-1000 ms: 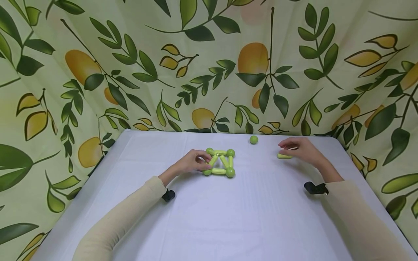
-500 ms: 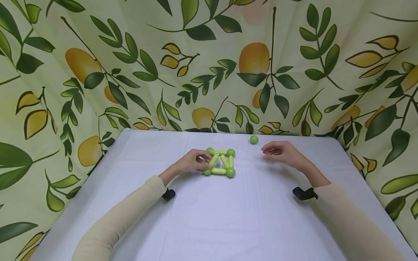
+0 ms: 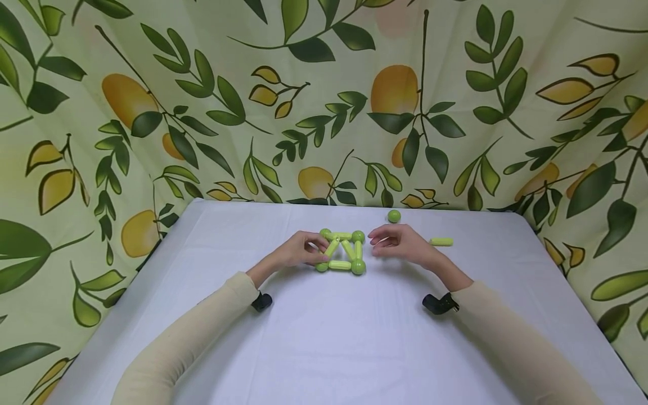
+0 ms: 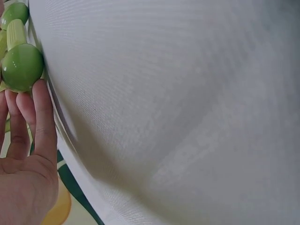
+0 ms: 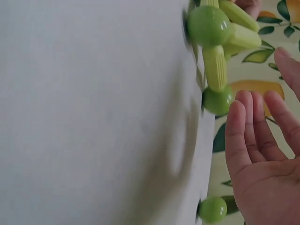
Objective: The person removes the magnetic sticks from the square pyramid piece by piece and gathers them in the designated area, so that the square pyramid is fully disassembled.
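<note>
A flat square frame (image 3: 341,251) of green balls and yellow-green sticks lies on the white table (image 3: 324,337). My left hand (image 3: 316,249) holds its left side, fingers curled round the edge. In the left wrist view those fingers (image 4: 40,117) lie against a corner ball (image 4: 21,65). My right hand (image 3: 377,244) hovers just right of the frame, relaxed and holding nothing. The right wrist view shows its straight fingers (image 5: 243,126) close to the frame's right stick (image 5: 215,68) without touching.
A loose green ball (image 3: 394,216) sits near the table's back edge, also seen as a ball (image 5: 213,209) in the right wrist view. A loose yellow-green stick (image 3: 441,242) lies right of my right hand. Leaf-and-lemon patterned cloth (image 3: 324,101) surrounds the table.
My right hand has moved left from the loose stick to the frame's right side, leaving the stick on the table. The left hand and frame have stayed put.
</note>
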Motion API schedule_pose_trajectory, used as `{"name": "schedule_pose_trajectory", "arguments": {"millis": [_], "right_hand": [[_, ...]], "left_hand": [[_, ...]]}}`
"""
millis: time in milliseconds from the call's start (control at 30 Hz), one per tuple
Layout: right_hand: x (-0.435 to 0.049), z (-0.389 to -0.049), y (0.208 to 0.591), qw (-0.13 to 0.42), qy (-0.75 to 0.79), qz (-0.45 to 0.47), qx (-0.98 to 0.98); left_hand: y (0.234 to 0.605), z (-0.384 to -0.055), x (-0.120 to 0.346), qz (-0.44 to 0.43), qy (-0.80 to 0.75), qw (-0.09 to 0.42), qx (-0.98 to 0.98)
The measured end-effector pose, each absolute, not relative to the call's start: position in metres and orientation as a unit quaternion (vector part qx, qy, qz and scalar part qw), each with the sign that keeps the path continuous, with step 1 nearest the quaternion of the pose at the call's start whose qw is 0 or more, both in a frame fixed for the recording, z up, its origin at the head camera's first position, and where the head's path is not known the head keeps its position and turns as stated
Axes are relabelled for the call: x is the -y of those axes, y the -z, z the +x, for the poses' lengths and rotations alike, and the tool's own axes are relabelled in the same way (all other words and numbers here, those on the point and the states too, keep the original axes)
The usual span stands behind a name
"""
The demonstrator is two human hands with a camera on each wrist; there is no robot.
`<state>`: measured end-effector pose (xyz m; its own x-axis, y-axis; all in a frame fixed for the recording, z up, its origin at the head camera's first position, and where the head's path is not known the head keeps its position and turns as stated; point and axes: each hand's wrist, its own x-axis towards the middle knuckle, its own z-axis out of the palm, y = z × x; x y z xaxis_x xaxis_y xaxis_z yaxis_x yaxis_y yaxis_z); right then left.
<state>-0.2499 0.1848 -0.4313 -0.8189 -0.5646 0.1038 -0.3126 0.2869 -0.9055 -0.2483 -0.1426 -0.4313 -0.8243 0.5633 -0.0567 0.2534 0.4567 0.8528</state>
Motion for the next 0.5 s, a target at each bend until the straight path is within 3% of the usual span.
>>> {"name": "schedule_pose_trajectory", "arguments": {"millis": [500], "right_hand": [[-0.138,-0.25,0.436,0.143,0.569,-0.296,-0.754]], "left_hand": [[0.431,-0.248,0.142,0.239,-0.463,0.176,-0.835]]}}
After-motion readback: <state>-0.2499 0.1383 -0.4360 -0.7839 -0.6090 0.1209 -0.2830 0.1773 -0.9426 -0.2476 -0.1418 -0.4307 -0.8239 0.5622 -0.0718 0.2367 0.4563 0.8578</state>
